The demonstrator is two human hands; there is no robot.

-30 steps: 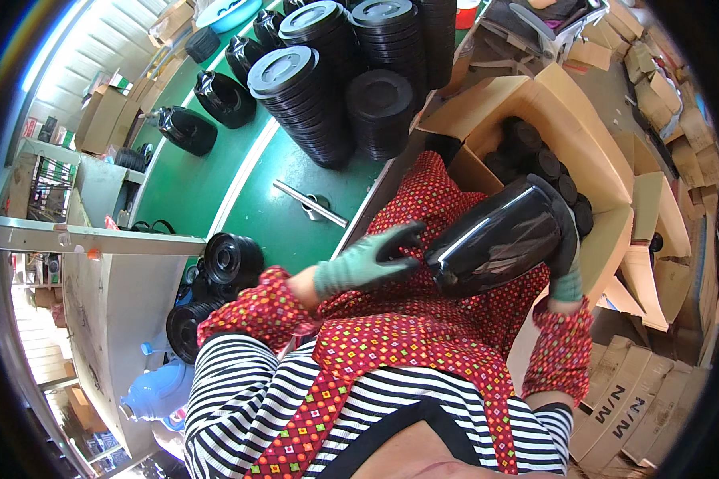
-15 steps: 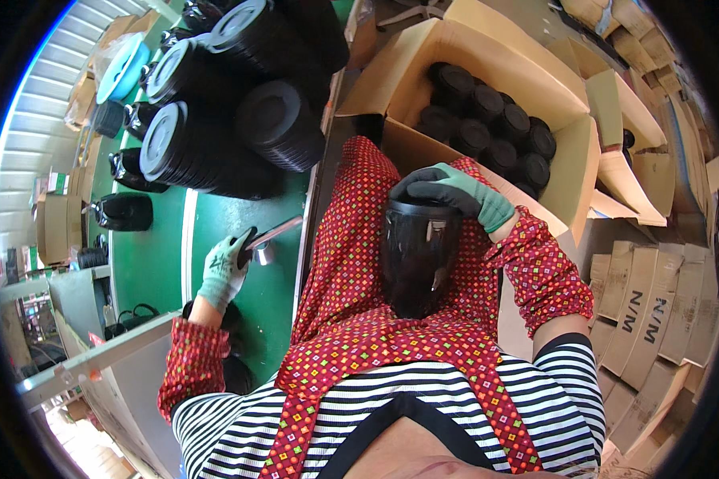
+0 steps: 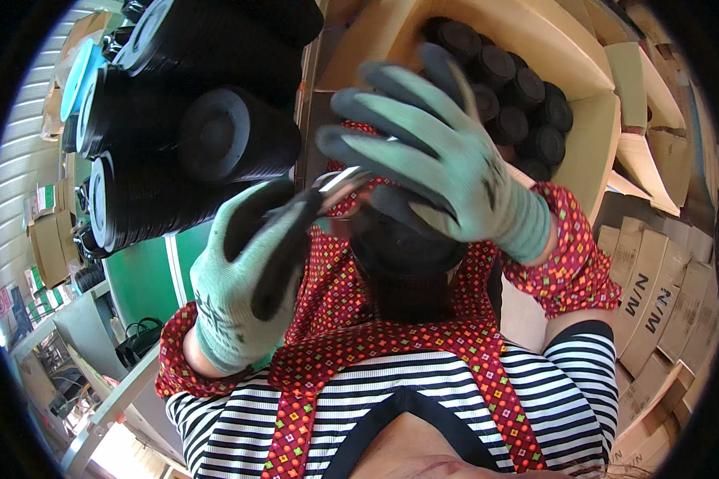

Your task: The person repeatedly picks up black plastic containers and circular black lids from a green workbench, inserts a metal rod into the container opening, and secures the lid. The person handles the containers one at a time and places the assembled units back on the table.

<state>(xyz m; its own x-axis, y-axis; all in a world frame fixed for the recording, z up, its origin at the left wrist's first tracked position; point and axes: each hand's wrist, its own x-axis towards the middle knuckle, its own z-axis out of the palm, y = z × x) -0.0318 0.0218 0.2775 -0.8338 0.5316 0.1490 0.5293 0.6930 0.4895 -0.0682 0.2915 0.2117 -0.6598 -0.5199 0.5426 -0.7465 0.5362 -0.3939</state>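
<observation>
My left hand [image 3: 248, 271], in a pale green glove with dark palm and fingers, is closed on a shiny, roll-like thing [image 3: 342, 188] blurred by motion. Over my lap, my right hand [image 3: 447, 156] wears the same kind of glove. Its fingers are spread and smeared at the tips, close beside the shiny thing. Beneath it, a glossy black round stack [image 3: 415, 259] rests between my legs on the red patterned apron [image 3: 383, 345]; my right hand hides part of its top.
Several tall stacks of black round containers [image 3: 216, 132] lie on the green table [image 3: 140, 275] at left. An open carton [image 3: 595, 152] beyond my right hand holds several black wrapped stacks [image 3: 527, 88]. Flattened cardboard boxes [image 3: 647, 295] lean at the right. A pale blue basin [image 3: 80, 80] sits far left.
My left hand has lifted the shiny roll-like thing off the table and brought it right, over my lap. My right hand has let go of the black stack and risen with its fingers spreading.
</observation>
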